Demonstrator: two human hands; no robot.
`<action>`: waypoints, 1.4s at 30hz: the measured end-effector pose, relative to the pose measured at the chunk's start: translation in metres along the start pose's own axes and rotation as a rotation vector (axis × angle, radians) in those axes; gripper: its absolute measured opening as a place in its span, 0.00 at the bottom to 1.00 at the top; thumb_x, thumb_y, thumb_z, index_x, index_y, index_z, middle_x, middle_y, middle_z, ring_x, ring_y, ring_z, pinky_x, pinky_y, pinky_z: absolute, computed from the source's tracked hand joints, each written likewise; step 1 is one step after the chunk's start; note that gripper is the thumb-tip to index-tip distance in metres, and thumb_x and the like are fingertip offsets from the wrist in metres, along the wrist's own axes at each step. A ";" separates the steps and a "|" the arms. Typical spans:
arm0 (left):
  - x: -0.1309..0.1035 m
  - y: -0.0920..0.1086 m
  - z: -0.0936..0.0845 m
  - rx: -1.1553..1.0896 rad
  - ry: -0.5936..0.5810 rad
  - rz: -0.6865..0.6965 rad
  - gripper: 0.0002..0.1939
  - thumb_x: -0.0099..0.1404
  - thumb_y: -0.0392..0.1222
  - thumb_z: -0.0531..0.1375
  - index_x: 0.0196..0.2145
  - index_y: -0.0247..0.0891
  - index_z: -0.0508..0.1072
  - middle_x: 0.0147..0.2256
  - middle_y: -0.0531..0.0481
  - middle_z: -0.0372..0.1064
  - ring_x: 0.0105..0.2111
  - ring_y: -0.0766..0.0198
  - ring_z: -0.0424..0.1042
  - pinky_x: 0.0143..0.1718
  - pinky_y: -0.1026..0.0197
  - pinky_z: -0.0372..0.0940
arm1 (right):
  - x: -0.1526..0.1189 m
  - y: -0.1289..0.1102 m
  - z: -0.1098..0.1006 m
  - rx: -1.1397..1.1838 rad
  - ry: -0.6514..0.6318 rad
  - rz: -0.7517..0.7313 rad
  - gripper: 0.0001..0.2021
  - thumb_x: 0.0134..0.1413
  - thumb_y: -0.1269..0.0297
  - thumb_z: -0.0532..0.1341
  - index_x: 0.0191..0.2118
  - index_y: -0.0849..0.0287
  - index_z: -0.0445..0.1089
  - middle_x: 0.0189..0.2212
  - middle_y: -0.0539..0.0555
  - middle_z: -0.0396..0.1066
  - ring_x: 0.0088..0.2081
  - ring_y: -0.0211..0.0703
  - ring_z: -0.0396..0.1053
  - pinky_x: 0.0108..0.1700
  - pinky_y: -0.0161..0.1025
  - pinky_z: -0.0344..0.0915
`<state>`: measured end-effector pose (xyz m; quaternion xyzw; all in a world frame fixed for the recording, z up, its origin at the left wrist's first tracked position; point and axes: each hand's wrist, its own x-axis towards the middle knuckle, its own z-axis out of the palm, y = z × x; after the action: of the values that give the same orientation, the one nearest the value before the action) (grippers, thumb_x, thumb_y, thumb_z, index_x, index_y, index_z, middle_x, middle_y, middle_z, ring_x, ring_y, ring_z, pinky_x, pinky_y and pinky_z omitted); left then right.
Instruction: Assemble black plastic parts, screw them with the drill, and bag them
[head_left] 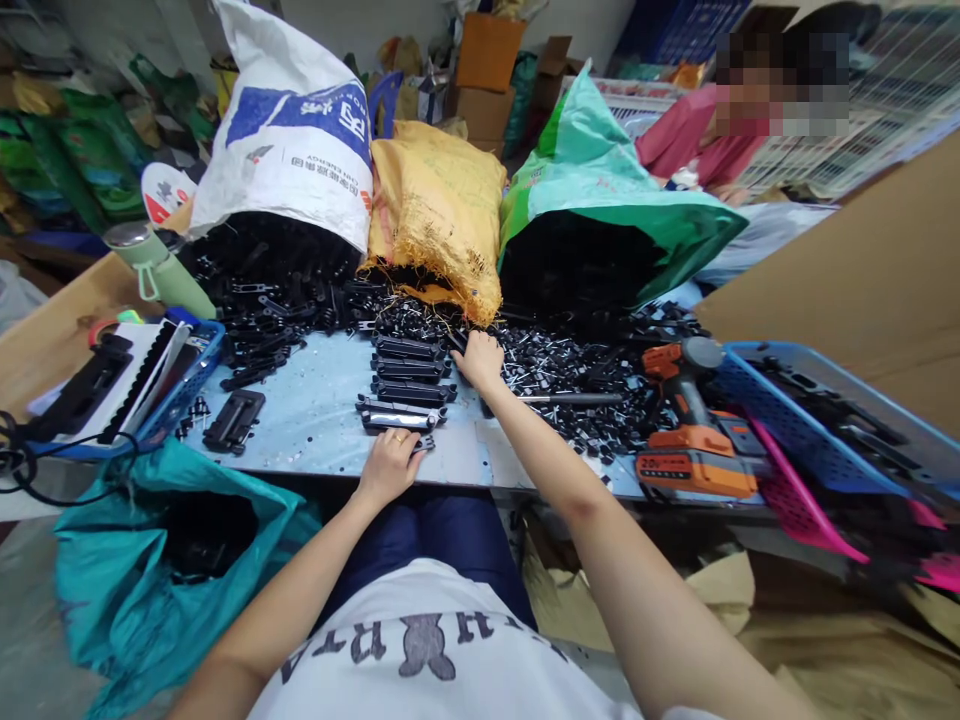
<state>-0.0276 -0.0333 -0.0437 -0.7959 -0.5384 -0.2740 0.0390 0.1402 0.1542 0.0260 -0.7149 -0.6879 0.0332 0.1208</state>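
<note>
My left hand (390,465) is closed at the table's front edge, its fingers curled over a black plastic part (426,443) whose forked end sticks out to the right. Just beyond it, several long black plastic assemblies (409,390) lie in a row, one behind another. My right hand (481,358) reaches forward to the heap of small black pieces (540,375), below the mouth of the yellow woven sack (442,210). Its fingers are bent down among the pieces, and their tips are hidden; what they hold cannot be made out.
A white sack (292,150) and a green sack (592,190) spill black parts. An orange cordless drill (694,430) stands right, beside a blue basket (817,400). Left are a bottle (165,270), another basket (180,400) and a teal bag (112,570). A person (705,130) sits beyond.
</note>
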 end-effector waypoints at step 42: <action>0.026 0.072 -0.051 -0.605 0.112 -0.276 0.21 0.66 0.43 0.51 0.53 0.33 0.67 0.35 0.45 0.62 0.37 0.70 0.64 0.43 0.66 0.62 | -0.161 0.038 -0.048 0.981 -0.492 -0.306 0.31 0.50 0.47 0.50 0.60 0.52 0.54 0.40 0.52 0.65 0.25 0.14 0.59 0.30 0.20 0.65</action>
<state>0.0229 -0.0597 0.0287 -0.6748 -0.5324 -0.4673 -0.2069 0.1790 -0.0126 0.0453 -0.4386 -0.6955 0.4965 0.2782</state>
